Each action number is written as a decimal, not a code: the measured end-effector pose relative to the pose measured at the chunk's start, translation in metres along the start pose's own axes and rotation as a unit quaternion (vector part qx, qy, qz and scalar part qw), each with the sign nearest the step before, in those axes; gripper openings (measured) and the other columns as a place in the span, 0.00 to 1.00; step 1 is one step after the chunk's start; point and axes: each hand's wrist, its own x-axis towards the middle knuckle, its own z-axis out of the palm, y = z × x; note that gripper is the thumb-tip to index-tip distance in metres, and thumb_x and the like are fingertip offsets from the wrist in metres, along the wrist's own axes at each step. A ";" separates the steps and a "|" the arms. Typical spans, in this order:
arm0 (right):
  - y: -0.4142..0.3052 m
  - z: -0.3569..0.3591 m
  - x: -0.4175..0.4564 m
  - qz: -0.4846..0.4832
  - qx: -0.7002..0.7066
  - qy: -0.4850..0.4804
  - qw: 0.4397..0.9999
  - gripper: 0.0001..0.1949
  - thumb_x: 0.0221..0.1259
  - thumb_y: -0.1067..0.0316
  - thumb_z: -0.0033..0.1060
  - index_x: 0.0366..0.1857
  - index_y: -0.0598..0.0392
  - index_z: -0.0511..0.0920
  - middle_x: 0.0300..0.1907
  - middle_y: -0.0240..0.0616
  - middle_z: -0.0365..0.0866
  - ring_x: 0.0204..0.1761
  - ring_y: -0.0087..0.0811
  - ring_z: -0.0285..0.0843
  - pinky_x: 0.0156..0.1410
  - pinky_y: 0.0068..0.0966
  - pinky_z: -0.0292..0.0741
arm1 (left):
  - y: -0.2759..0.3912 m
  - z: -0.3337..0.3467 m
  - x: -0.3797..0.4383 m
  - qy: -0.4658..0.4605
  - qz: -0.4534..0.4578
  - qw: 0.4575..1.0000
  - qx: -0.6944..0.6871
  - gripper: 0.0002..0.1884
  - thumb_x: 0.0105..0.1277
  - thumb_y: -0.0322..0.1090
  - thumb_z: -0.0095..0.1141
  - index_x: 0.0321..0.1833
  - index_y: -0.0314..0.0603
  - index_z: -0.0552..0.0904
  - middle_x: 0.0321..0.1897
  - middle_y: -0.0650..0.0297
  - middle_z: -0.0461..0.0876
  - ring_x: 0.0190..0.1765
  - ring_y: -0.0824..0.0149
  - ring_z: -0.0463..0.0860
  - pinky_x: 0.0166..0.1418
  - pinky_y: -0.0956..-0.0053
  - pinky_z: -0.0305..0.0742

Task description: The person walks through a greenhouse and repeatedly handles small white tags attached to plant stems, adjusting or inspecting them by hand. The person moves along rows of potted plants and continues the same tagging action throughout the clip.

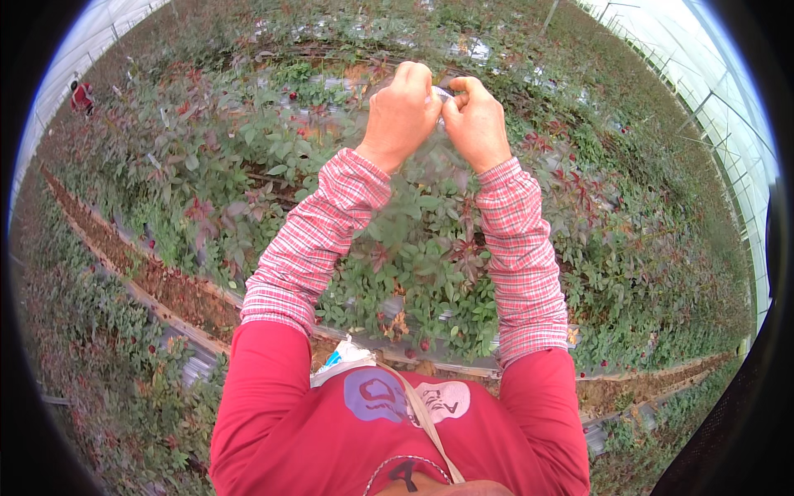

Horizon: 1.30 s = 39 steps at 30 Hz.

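Note:
Both arms reach forward over leafy rose bushes (397,242) with green and dark red foliage. My left hand (403,115) is raised, its fingers curled in and thumb pressed toward the other hand. Close beside it, my right hand (476,124) pinches with thumb and bent forefinger. A small whitish piece of thin material (441,93) stretches between the fingertips of both hands. Its exact kind cannot be told, since the fingers cover most of it. Below the hands, the nearest leaves look blurred.
A white bag (347,356) with a blue patch hangs at my front, and a strap (422,409) crosses my chest. Bare soil paths (186,297) run between plant rows bedded in plastic mulch (198,366). Another person (81,97) stands far left. Greenhouse sheeting (726,80) rises at right.

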 end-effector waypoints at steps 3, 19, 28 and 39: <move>0.014 0.012 0.011 -0.031 -0.001 0.010 0.999 0.16 0.68 0.70 0.61 0.56 0.65 0.84 0.35 0.47 0.90 0.36 0.34 0.89 0.45 0.31 0.84 | -0.009 0.011 0.001 0.014 -0.031 0.999 0.005 0.08 0.65 0.27 0.63 0.44 0.39 0.78 0.38 0.55 0.86 0.41 0.48 0.88 0.41 0.57 0.82; 0.023 0.012 0.024 0.032 0.164 0.018 0.986 0.09 0.69 0.66 0.66 0.41 0.61 0.88 0.31 0.33 0.89 0.32 0.21 0.84 0.40 0.25 0.81 | -0.033 0.027 0.003 -0.015 -0.162 0.935 -0.315 0.10 0.75 0.33 0.62 0.48 0.34 0.90 0.35 0.69 0.89 0.35 0.78 0.82 0.40 0.80 0.76; 0.028 -0.018 0.024 0.172 0.380 -0.136 0.899 0.08 0.75 0.65 0.65 0.47 0.59 0.85 0.29 0.27 0.83 0.26 0.15 0.75 0.32 0.15 0.71 | -0.022 -0.012 0.009 -0.233 -0.337 0.750 -0.519 0.07 0.77 0.36 0.60 0.45 0.41 0.87 0.21 0.80 0.72 0.18 0.85 0.59 0.21 0.84 0.49; 0.029 -0.014 0.002 0.140 0.350 -0.115 0.919 0.10 0.74 0.71 0.61 0.53 0.63 0.82 0.38 0.35 0.89 0.30 0.20 0.83 0.32 0.19 0.80 | -0.033 0.000 -0.023 -0.211 -0.184 0.879 -0.386 0.10 0.71 0.29 0.67 0.52 0.34 0.88 0.43 0.68 0.88 0.45 0.77 0.83 0.51 0.78 0.80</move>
